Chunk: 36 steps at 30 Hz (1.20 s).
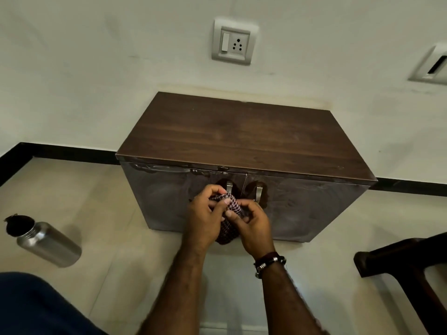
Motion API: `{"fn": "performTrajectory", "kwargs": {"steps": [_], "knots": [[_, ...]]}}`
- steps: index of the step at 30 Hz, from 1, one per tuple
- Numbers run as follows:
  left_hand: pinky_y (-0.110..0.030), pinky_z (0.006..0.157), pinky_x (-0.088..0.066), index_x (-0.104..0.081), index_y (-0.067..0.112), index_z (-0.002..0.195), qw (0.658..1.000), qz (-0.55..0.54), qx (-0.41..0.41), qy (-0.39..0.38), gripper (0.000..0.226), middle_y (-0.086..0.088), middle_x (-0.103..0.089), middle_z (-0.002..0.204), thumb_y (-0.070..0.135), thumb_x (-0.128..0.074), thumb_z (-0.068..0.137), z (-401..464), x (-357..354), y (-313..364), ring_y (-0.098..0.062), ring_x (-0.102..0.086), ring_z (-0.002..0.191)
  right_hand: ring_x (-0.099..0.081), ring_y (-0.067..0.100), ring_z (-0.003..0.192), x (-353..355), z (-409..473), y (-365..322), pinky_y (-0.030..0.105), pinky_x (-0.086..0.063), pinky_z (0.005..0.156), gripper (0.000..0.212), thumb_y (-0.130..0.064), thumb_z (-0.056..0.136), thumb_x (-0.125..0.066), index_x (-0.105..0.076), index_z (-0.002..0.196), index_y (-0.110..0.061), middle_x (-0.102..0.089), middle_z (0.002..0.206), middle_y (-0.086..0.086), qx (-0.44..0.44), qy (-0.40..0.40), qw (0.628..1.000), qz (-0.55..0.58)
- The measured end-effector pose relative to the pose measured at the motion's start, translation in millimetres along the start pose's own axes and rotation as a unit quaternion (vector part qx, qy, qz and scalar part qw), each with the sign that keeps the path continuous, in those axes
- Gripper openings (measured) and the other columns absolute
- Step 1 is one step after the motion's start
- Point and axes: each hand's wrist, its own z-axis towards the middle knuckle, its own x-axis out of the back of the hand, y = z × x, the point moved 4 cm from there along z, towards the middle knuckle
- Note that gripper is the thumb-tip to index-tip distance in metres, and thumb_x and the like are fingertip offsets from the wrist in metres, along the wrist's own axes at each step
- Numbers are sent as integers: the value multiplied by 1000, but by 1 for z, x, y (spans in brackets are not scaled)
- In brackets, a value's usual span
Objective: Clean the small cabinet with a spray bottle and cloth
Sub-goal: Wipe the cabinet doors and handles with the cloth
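A small dark-wood cabinet stands against the white wall, its two doors shut and streaked with smears around the metal handles. In front of the doors I hold a bunched checked cloth between both hands. My left hand grips its left side with thumb and curled fingers. My right hand pinches its right side, with a beaded bracelet on that wrist. No spray bottle shows in the view.
A steel flask with a dark cap lies on the tiled floor at the left. A dark wooden chair arm juts in at the lower right. Wall sockets sit above the cabinet. My blue-clad knee fills the bottom left.
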Motion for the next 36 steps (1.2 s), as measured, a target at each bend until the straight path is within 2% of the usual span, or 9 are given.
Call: {"fn": "performTrajectory", "kwargs": {"steps": [2,4,9,12,15,19,24,30,36], "knots": [[-22,61,-58,-65,34,104,999,11,-6,38,16,9,-73,96,25,-70,93,2,6,8,-7,-72,81,-65,-2,69,7,-1,-5,17,-51,59,17,-15,85,-82,-71,95,-24,-72,84,-6,-10,34,999,27],[-14,61,-54,-67,31,104,995,29,-9,97,15,14,-72,95,24,-72,92,2,7,15,1,-69,79,-64,0,64,10,0,-13,18,-51,54,15,-20,84,-82,-70,88,-29,-71,75,-6,17,88,996,-14],[-7,60,-51,-68,24,101,977,14,-3,211,15,11,-64,105,21,-76,89,2,-4,21,3,-67,82,-64,0,73,-1,9,-28,8,-53,63,13,-20,83,-84,-74,92,-22,-59,108,-7,65,203,973,-93],[-5,66,-51,-69,18,103,970,-8,8,243,18,5,-62,111,18,-78,88,6,-11,13,-2,-68,85,-65,1,78,-8,13,-25,7,-52,66,14,-15,83,-84,-74,93,-17,-60,104,-4,62,254,962,-83],[-9,67,-53,-64,21,109,969,-2,17,248,22,6,-70,103,29,-75,91,2,-21,4,-6,-70,88,-68,1,80,-17,12,-15,16,-58,69,12,-17,86,-81,-73,92,-22,-70,94,-6,47,293,954,-47],[-1,62,-45,-66,19,116,967,-30,75,243,24,7,-73,101,33,-67,97,-4,-28,-13,-7,-69,90,-70,1,94,-29,8,1,21,-58,81,13,-21,94,-72,-79,105,-22,-76,101,-11,39,264,963,-41],[-3,61,-46,-68,25,128,971,-66,111,202,35,13,-73,104,40,-65,97,-8,-31,-25,7,-65,88,-60,-10,107,-32,12,5,6,-46,88,22,-20,99,-67,-73,121,-20,-65,117,-8,35,149,988,-8],[-16,77,-58,-70,27,126,972,-64,85,212,36,15,-75,103,40,-71,92,-12,-33,-21,3,-70,95,-62,8,109,-22,19,8,35,-56,95,28,-31,102,-62,-70,127,-24,-61,114,-11,37,70,995,-58],[-6,76,-49,-63,25,129,977,-32,73,198,37,9,-73,121,38,-69,95,-12,-36,-27,2,-67,105,-62,9,105,-18,21,12,36,-58,89,33,-32,102,-59,-66,134,-25,-59,114,-9,40,57,988,-139]]}}
